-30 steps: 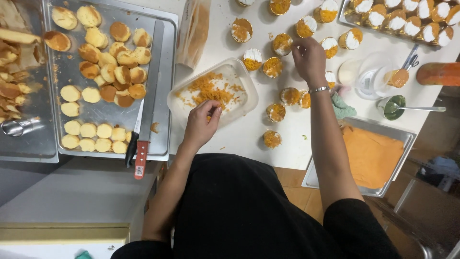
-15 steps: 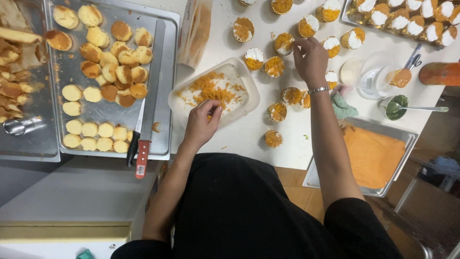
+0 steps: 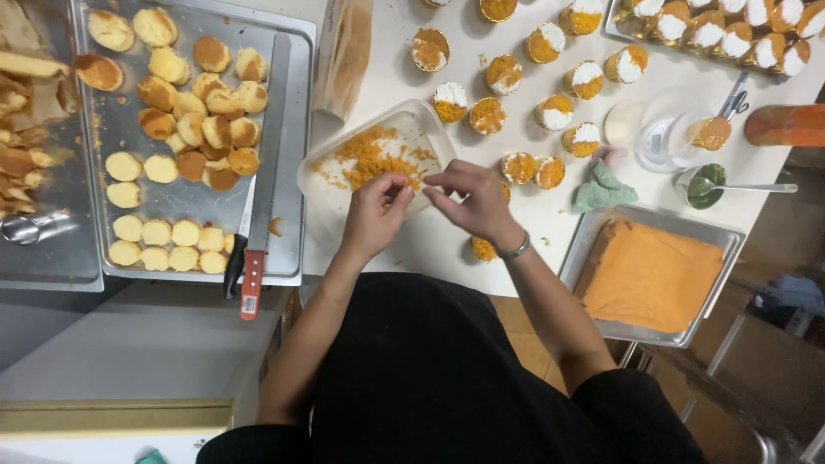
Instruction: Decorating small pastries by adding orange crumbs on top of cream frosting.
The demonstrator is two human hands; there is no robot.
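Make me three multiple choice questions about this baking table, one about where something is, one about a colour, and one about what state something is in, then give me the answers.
1. Where does the long knife lie?
A. On the tray of round cake pieces
B. In the clear tub
C. On the floor

2. What colour is the flat slab in the metal pan at the right?
A. Green
B. Orange
C. White

3. What are the two hands doing?
A. Both meet at the near edge of the clear tub of orange crumbs
B. Both grip the knife
C. Both hang off the table

Answers:
1. A: its blade runs down the tray's right side, handle over the near rim.
2. B: the slab is plainly orange.
3. A: the left hand and the right hand come together, fingers pinched, at that tub's edge.
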